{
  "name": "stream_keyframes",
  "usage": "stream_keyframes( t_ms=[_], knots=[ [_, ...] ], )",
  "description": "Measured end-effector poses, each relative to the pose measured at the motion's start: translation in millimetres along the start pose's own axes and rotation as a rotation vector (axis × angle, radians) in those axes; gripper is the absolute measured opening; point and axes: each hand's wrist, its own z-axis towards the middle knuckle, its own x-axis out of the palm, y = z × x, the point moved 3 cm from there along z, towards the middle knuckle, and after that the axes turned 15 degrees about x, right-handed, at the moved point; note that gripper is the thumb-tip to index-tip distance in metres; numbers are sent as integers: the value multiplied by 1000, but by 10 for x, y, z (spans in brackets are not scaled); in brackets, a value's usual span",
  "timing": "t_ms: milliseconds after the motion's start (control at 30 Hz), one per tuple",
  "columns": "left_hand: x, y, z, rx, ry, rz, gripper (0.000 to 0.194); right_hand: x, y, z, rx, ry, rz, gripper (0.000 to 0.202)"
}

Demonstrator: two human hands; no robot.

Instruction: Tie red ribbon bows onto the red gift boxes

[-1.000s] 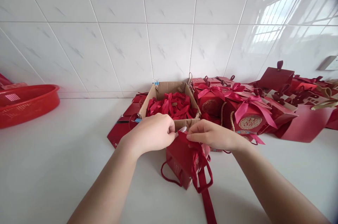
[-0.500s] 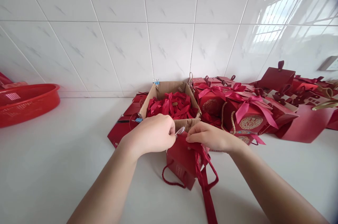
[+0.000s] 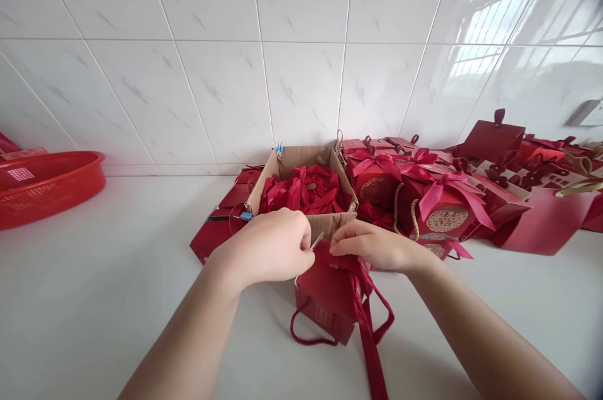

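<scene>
Between my hands a small red gift box stands on the white surface, with a red rope handle hanging at its front. My left hand is closed at its upper left edge, a thin pale piece sticking out of the fingers; what that piece is, I cannot make out. Over the right side of the box drapes a dark red ribbon. My right hand pinches the ribbon at the top of the box, thumb and fingers together.
Behind my hands an open cardboard box holds red ribbons. Red gift boxes with pink bows crowd the right. Flat red packaging lies left of the cardboard box, and a red plastic basket sits far left. A tiled wall rises behind.
The small red box has turned slightly and its lower part has shifted a little right. The pale piece at my left fingers is tilted more steeply. Both hands keep their grip.
</scene>
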Motion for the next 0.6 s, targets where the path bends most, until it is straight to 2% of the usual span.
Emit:
stream_keyframes(
  t_ms=[333, 600],
  knots=[
    [-38, -42, -16, 2, 19, 34, 12, 18, 48, 11, -7, 10, 16, 23],
    [-33, -40, -7, 23, 18, 37, 12, 23, 54, 11, 43, -46, 38, 25]
  ],
)
